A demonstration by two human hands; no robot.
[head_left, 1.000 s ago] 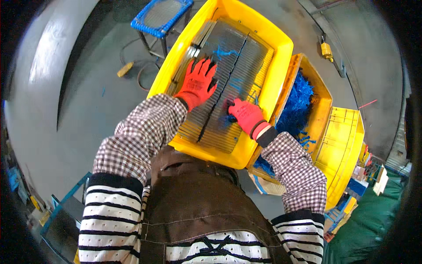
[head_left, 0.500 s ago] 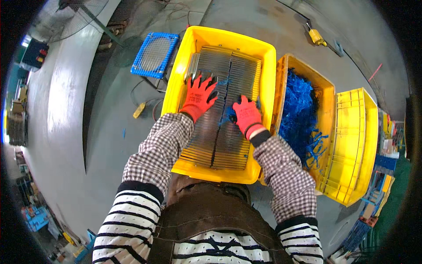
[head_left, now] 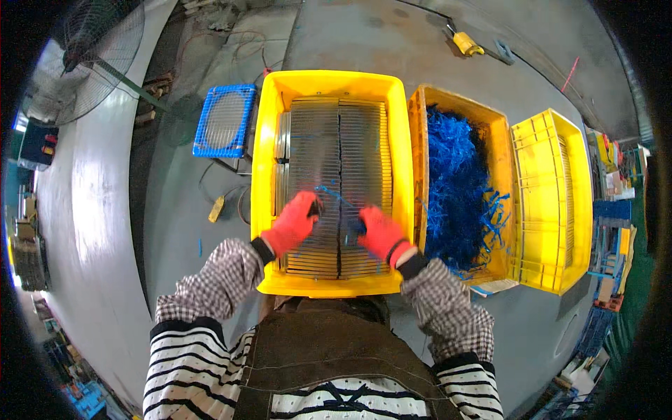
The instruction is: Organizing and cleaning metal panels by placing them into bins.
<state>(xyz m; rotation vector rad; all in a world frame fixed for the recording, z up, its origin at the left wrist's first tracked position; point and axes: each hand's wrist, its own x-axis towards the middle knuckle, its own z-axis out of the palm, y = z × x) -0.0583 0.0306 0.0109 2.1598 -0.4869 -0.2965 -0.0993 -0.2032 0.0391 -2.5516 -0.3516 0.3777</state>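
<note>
A yellow plastic crate [head_left: 332, 288] stands before me, packed with two columns of thin flat metal plates [head_left: 315, 140] set on edge. Both my hands wear red gloves with dark fingertips and are over the near half of the plates, blurred by motion. My left hand [head_left: 292, 224] is above the left column, its fingers curled in. Above the right column is my right hand [head_left: 382, 233], also closed. A thin blue plastic strip [head_left: 334, 193] stretches between the fingers of both hands. The exact grip on its ends is smeared.
Right of the crate stands an orange-yellow bin [head_left: 418, 161] holding tangled blue strips. Beyond it is another yellow crate [head_left: 553, 269]. A stool with a blue-framed woven seat [head_left: 224, 120] stands left, near a large fan [head_left: 84, 59]. Cables and a yellow power strip [head_left: 217, 208] lie on the floor.
Both hands have moved toward me over the plates. The left hand, spread flat before, is now curled, and a blue strip shows between the hands. The view has shifted.
</note>
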